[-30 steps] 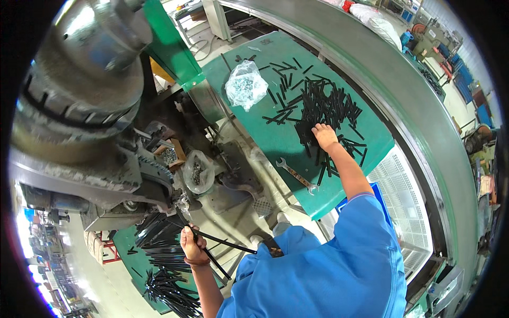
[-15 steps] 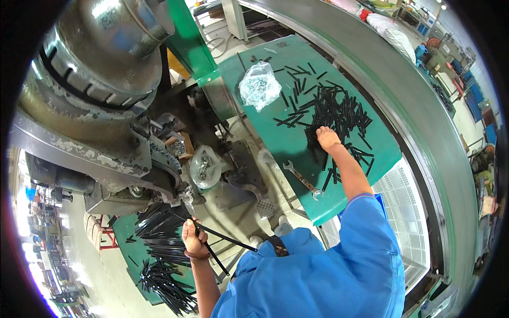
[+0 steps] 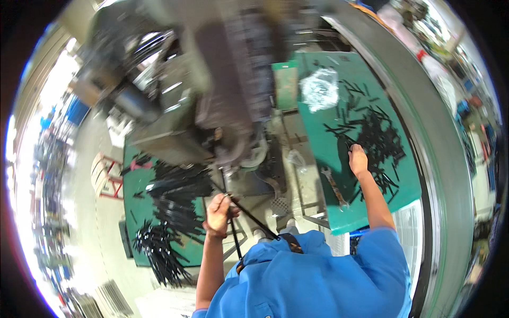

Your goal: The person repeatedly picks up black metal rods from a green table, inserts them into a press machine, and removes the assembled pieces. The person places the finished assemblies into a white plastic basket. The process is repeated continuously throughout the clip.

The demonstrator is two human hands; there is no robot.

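Gripping a thin black rod (image 3: pixel 236 225) w/ left hand (image 3: pixel 218 213), fingers clenched round it just below the grey machine (image 3: pixel 222 95); rod long, slim, dark, running down toward the blue shirt (image 3: pixel 313 281). Reaching w/ right hand (image 3: pixel 358 160) into the pile of short black rods (image 3: pixel 377 135) on the green table (image 3: pixel 323 153), fingers bent down onto them; can't tell if one's pinched. Wrench (image 3: pixel 335 185) lying near.
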